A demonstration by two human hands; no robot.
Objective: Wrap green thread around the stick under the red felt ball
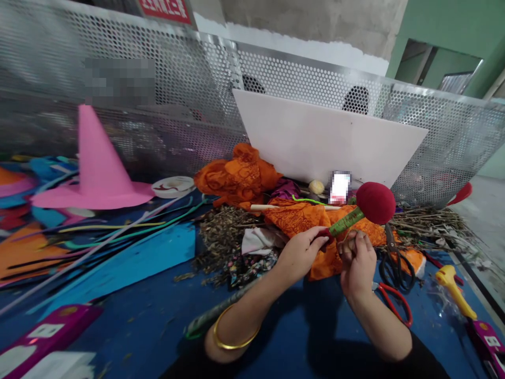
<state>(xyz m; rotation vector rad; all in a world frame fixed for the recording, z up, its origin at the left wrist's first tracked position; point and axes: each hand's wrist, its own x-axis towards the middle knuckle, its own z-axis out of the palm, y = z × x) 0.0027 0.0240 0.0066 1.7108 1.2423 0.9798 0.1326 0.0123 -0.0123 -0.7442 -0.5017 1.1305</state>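
Note:
Held in front of me is a stick with a green patterned handle [346, 221] and a round red padded head [376, 203], tilted up to the right. My left hand [303, 250] is closed round its dark red lower end. Just below the handle, my right hand [358, 260] has its fingers pinched together; what lies in them, if anything, is too small to make out. Orange patterned cloth [290, 218] spreads behind and beneath both hands. Black scissors [396, 263] and a red-handled tool [394, 302] lie to the right of my right hand.
A pink cone hat [100, 168], coloured strips and a blue sheet [150, 258] lie at left. Dried plant stems [223, 231] surround the cloth. A white board [327, 137] leans on a perforated metal screen [189, 89]. A lit phone [340, 187] and a yellow-handled tool [453, 289] are at right.

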